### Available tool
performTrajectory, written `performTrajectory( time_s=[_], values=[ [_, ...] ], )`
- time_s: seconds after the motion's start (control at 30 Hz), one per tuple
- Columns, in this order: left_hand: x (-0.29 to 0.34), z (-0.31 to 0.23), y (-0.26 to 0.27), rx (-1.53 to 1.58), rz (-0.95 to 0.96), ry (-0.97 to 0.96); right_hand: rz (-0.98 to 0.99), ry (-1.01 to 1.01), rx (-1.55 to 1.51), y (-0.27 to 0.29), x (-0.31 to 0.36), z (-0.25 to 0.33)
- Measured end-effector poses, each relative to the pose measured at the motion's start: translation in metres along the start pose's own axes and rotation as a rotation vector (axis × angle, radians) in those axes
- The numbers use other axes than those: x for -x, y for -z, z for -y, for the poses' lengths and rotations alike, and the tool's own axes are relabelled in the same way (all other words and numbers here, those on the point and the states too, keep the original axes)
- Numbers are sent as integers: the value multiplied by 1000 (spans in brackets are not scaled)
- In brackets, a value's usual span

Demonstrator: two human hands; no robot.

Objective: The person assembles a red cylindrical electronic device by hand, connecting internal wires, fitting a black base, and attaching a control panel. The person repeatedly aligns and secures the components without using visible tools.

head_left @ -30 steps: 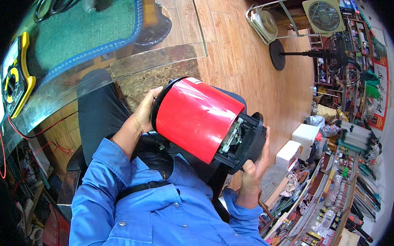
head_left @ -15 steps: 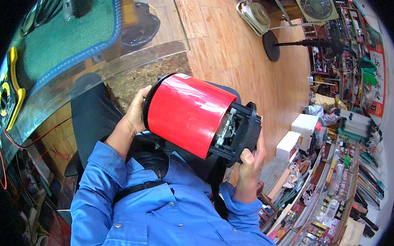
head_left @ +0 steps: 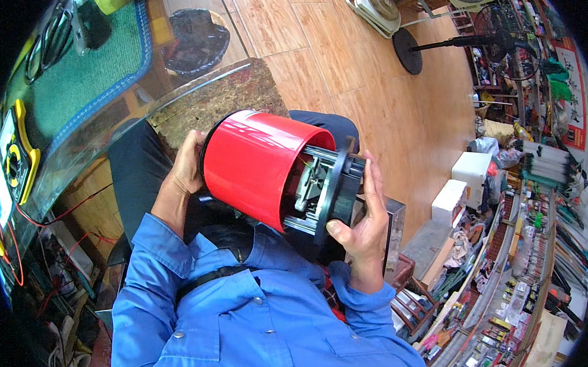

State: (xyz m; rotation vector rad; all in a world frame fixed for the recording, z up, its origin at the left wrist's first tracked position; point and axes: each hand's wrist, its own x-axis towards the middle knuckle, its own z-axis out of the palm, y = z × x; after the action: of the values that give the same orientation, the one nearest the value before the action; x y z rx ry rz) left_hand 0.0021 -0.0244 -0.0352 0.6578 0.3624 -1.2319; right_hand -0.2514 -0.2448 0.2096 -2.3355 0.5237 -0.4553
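Observation:
A glossy red cylindrical housing (head_left: pixel 258 168) with a black ring at its left end lies tilted on its side above my lap. My left hand (head_left: pixel 186 167) is wrapped round that left end, its fingertips hidden behind the housing. From the open right end sticks out an inner frame (head_left: pixel 313 185) of metal rods and a small metal mechanism. This frame joins a black end cap (head_left: pixel 340 196). My right hand (head_left: pixel 367 221) grips the cap, thumb on the near side and fingers over the far side. How deep the frame reaches inside the housing is hidden.
At the left, a glass-topped table (head_left: pixel 102 128) carries a green mat (head_left: pixel 102 71) and a yellow-and-black meter (head_left: pixel 19 156) with red leads. A brown speckled board (head_left: pixel 222 95) lies beyond my knees. A fan stand (head_left: pixel 408 51), white boxes (head_left: pixel 449 200) and crowded shelves (head_left: pixel 501 317) stand right.
The housing and cap have shifted slightly left and turned, so more of the open end and inner frame shows. My right thumb has moved onto the cap's near edge. The view has shifted.

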Motion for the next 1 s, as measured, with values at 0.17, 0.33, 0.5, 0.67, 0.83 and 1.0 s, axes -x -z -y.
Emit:
performTrajectory(
  time_s=[0.17, 0.33, 0.5, 0.67, 0.83, 1.0],
  values=[
    [0, -3, -2, -35, 2, -28, -1, 20, -48, -11, -3, -2],
    [0, -3, -10, -80, -32, -119, -4, 42, -58, -15, -4, -5],
    [-8, -3, -8, -60, -163, -77, 16, 61, 19, -20, -4, 1],
    [-23, 8, 4, -246, -198, -315, 18, 28, 47, -29, -10, 8],
    [-26, 6, 0, -312, -249, -348, 3, -40, 16, -34, -15, 7],
    [-31, 6, 1, -293, -274, -370, 50, -54, 88, -33, -22, 19]
  ],
)
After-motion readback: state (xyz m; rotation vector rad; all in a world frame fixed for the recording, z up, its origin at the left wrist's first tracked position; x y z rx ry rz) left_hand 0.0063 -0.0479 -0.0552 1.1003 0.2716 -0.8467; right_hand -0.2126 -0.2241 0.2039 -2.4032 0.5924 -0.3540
